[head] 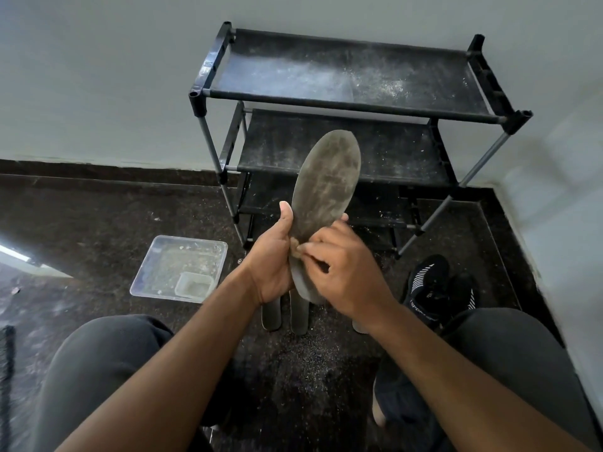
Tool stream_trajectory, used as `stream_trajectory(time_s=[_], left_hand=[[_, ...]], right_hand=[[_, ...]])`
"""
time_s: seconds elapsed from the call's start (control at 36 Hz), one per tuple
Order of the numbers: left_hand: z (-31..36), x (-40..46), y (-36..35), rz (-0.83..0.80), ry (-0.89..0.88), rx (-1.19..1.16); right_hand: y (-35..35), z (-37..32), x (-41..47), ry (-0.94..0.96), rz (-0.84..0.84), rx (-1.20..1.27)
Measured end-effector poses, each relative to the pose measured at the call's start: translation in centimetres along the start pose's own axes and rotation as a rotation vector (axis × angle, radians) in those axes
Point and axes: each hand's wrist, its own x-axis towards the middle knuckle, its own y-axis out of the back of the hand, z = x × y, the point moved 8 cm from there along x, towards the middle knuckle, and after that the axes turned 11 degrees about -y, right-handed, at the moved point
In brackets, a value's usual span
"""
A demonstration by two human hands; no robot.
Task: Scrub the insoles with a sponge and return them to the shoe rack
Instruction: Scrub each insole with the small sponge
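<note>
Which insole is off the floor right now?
The dusty grey insole, held upright by the left hand while the right hand works a sponge on it. The other insoles lie on the floor.

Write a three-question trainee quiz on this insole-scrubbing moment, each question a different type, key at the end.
1. True or false: the shoe rack has shoes on its top shelf.
2. Which of the hands grips the raised insole? A) left hand B) right hand
3. Fill in: the clear tray lies on the floor to the person's ____.

Key: 1 false, the top shelf shows only dust. 2 A; the right hand presses a small sponge against the insole. 3 left.
</note>
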Motion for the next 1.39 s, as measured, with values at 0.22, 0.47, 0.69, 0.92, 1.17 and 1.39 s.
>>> stream_trajectory(time_s=[0.22,0.47,0.69,0.92,1.17,1.39], left_hand=[[0.5,-0.1,-0.1,-0.004,-0.001,-0.096],[0.9,0.1,0.6,0.023,-0.044,-0.134],[1.4,0.1,0.7,-0.035,-0.020,-0.174],[1.6,0.1,0.7,-0.004,-0.029,-0.271],[2.0,0.2,1.1,0.028,-0.049,-0.312],[2.0,0.2,0.8,-0.017,-0.043,-0.298]], right_hand=[[0.5,0.5,0.3,-0.011,-0.035,0.019],[-1.1,-1.9,-1.3,0.023,-0.156,0.116],[0.4,-0.7,-0.3,0.020,0.051,-0.018],[-0.5,-1.1,-0.6,-0.008,-0.080,0.068],[-2.0,-2.4,-2.1,0.041,-0.212,0.094],[-0.6,-1.5,-1.1,0.034,-0.004,-0.012]])
